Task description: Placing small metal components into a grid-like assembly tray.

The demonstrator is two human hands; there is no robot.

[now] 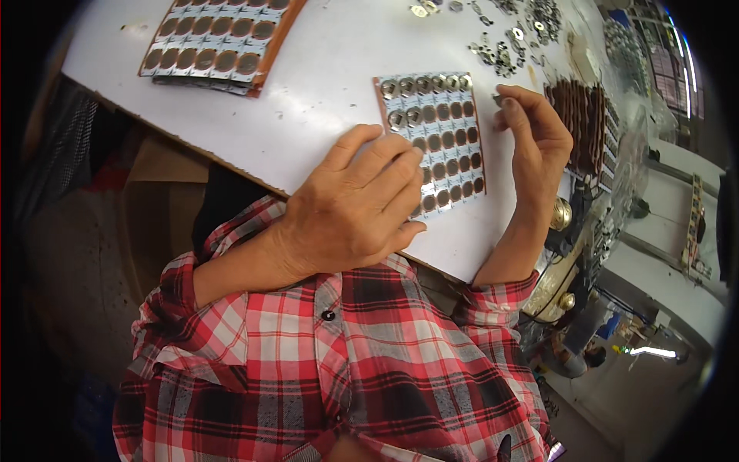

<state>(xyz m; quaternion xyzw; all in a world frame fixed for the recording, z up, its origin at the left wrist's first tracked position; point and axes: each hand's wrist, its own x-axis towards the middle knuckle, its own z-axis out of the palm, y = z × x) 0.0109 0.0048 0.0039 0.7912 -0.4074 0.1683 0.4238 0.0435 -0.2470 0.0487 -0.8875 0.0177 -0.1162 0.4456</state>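
Observation:
A circuit-board panel [445, 154] with rows of round brown pads lies on the white table in front of me. Silver metal clips [423, 85] sit along its far row, and two more are at the left of the row after it. My left hand [358, 196] rests over the panel's near left side, fingers spread and bent slightly, hiding part of the pads. Just off the panel's right edge, my right hand [539, 135] is raised with thumb and forefinger pinched on a small metal piece [499, 99], mostly covered by the fingertips.
Loose metal clips [508, 50] are scattered at the table's far right. A stack of similar panels [212, 46] lies at the far left. More brown panels [577, 127] stand in a pile beyond my right hand. The table edge [231, 165] runs close to my body.

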